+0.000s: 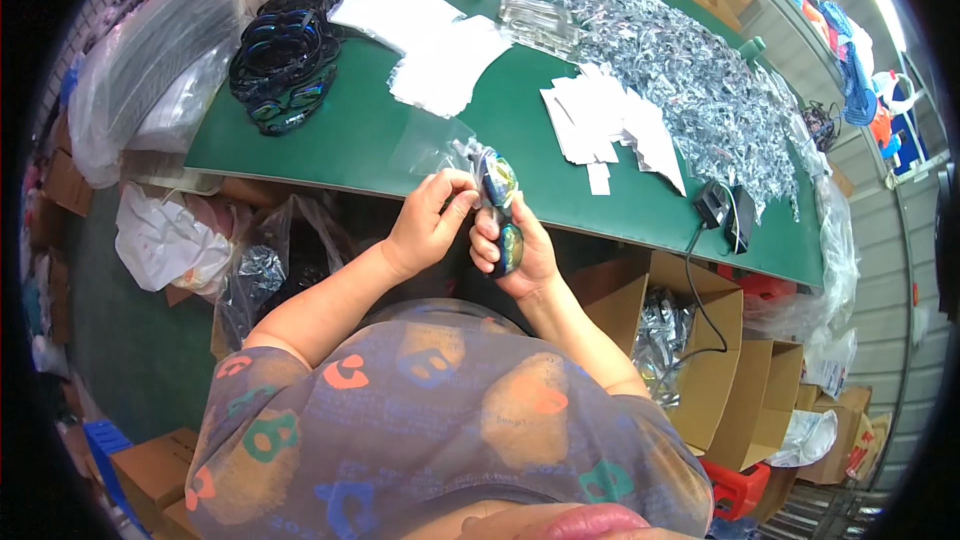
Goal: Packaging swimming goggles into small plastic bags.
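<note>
At frame centre, our right hand (520,245) grips the goggles (502,205) upright, while left hand (430,220) fingers pinch the clear bag (432,145) just beside them.

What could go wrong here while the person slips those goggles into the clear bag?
The right hand holds the goggles beyond the edge of the green table, above boxes and bags, so a loose grip could drop them. The left hand pinches the thin clear bag, which might tear or slip off. The lenses could possibly get smudged by the fingers.
</note>
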The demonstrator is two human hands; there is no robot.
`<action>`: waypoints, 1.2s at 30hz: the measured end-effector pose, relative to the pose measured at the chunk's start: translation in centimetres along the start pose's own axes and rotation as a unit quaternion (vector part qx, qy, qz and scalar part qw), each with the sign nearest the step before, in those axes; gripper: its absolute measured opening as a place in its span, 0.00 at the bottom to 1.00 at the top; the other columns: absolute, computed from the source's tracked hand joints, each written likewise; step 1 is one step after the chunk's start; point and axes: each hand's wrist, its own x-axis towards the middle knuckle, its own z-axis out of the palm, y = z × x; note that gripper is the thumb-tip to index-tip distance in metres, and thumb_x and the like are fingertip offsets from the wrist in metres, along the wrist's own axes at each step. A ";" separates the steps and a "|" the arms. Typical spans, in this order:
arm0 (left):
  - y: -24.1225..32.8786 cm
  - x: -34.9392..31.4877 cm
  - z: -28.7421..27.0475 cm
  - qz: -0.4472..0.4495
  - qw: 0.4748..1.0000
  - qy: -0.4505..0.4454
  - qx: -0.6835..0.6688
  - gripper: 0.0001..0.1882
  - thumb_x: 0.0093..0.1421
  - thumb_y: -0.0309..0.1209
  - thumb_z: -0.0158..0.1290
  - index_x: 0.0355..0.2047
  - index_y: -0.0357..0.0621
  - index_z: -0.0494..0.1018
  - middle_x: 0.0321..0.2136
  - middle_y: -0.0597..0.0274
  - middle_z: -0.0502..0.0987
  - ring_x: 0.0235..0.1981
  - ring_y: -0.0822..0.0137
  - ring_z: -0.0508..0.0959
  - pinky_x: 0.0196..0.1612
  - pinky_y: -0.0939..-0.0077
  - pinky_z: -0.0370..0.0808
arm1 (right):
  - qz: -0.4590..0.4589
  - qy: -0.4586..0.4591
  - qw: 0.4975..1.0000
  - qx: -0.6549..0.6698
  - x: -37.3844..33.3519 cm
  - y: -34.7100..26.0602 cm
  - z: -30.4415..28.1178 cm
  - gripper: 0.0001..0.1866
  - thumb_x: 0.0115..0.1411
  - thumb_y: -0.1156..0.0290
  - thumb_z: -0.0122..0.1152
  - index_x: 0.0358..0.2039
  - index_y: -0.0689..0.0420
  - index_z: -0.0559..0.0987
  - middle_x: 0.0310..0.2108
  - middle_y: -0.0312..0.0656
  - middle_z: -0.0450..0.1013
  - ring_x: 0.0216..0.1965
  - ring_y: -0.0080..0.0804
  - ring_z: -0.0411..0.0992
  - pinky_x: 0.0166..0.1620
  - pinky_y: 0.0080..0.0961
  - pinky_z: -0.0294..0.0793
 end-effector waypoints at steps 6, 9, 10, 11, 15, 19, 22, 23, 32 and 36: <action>1.7 0.9 -1.2 0.049 0.999 0.012 -0.007 0.04 0.66 0.22 0.55 0.38 0.37 0.71 0.35 0.56 0.73 0.38 0.60 0.74 0.46 0.72 0.72 | -0.205 0.101 0.784 -0.577 0.7 -1.3 -2.6 0.18 0.71 0.62 0.59 0.55 0.59 0.74 0.36 0.38 0.76 0.31 0.26 0.75 0.34 0.27 0.77; 1.8 1.1 -1.5 0.030 0.999 0.008 -0.020 0.04 0.66 0.23 0.55 0.38 0.37 0.71 0.35 0.56 0.73 0.38 0.61 0.74 0.45 0.71 0.72 | -0.248 0.098 0.582 -0.768 -0.3 -2.8 1.4 0.23 0.65 0.61 0.66 0.54 0.62 0.74 0.36 0.47 0.77 0.38 0.45 0.78 0.40 0.38 0.77; 1.7 1.1 -1.6 0.030 0.999 0.010 -0.020 0.04 0.66 0.23 0.55 0.38 0.37 0.71 0.35 0.56 0.73 0.38 0.61 0.74 0.45 0.71 0.72 | -0.253 0.087 0.484 -0.833 -0.5 -3.2 2.2 0.23 0.63 0.62 0.67 0.54 0.60 0.74 0.36 0.49 0.77 0.39 0.48 0.78 0.41 0.39 0.77; 1.3 1.1 -1.7 0.024 1.000 -0.003 -0.003 0.04 0.66 0.23 0.55 0.38 0.37 0.71 0.35 0.56 0.73 0.38 0.60 0.74 0.45 0.71 0.73 | -0.240 0.076 0.432 -0.866 -0.6 -3.7 3.0 0.23 0.61 0.63 0.68 0.54 0.58 0.74 0.36 0.46 0.76 0.38 0.48 0.78 0.40 0.40 0.77; 1.4 1.2 -2.1 0.067 0.996 -0.024 0.051 0.03 0.66 0.24 0.55 0.39 0.39 0.72 0.36 0.58 0.74 0.39 0.59 0.75 0.47 0.70 0.72 | -0.239 -0.011 0.291 -0.926 -0.8 -4.7 4.3 0.21 0.59 0.66 0.67 0.52 0.55 0.74 0.31 0.43 0.72 0.33 0.41 0.77 0.36 0.36 0.77; 2.3 1.3 -2.6 0.103 0.982 -0.070 0.140 0.06 0.63 0.23 0.57 0.39 0.41 0.73 0.39 0.57 0.76 0.42 0.55 0.76 0.49 0.64 0.71 | -0.207 -0.046 0.257 -0.943 -0.8 -5.7 5.3 0.20 0.61 0.66 0.66 0.53 0.55 0.76 0.31 0.42 0.70 0.33 0.42 0.74 0.35 0.39 0.74; 3.0 1.3 -2.0 0.190 0.956 -0.052 0.218 0.09 0.60 0.25 0.59 0.40 0.45 0.75 0.40 0.59 0.77 0.43 0.54 0.77 0.52 0.60 0.69 | -0.171 -0.057 0.245 -0.952 -0.3 -5.3 4.2 0.20 0.63 0.64 0.65 0.53 0.55 0.76 0.31 0.42 0.72 0.33 0.42 0.75 0.36 0.38 0.75; 3.3 1.3 -2.1 0.189 0.956 -0.052 0.218 0.09 0.60 0.25 0.59 0.40 0.45 0.75 0.40 0.59 0.77 0.43 0.54 0.77 0.52 0.60 0.69 | -0.171 -0.058 0.246 -0.952 -0.1 -5.2 3.9 0.20 0.63 0.64 0.65 0.53 0.55 0.76 0.31 0.42 0.72 0.33 0.42 0.75 0.36 0.38 0.75; 2.8 0.6 -2.3 0.201 0.947 -0.021 0.251 0.10 0.59 0.23 0.60 0.40 0.45 0.72 0.33 0.62 0.78 0.37 0.58 0.78 0.50 0.60 0.69 | 0.042 -0.004 0.999 0.019 0.6 -0.2 -0.6 0.20 0.72 0.49 0.54 0.47 0.55 0.73 0.30 0.39 0.71 0.25 0.29 0.70 0.26 0.24 0.72; 2.8 0.0 -1.8 0.200 0.951 -0.023 0.235 0.09 0.59 0.23 0.59 0.39 0.46 0.72 0.36 0.60 0.78 0.39 0.56 0.78 0.53 0.59 0.69 | -0.107 0.078 0.945 -0.300 1.3 0.6 -0.4 0.17 0.74 0.58 0.53 0.55 0.56 0.72 0.38 0.36 0.74 0.31 0.21 0.72 0.30 0.21 0.74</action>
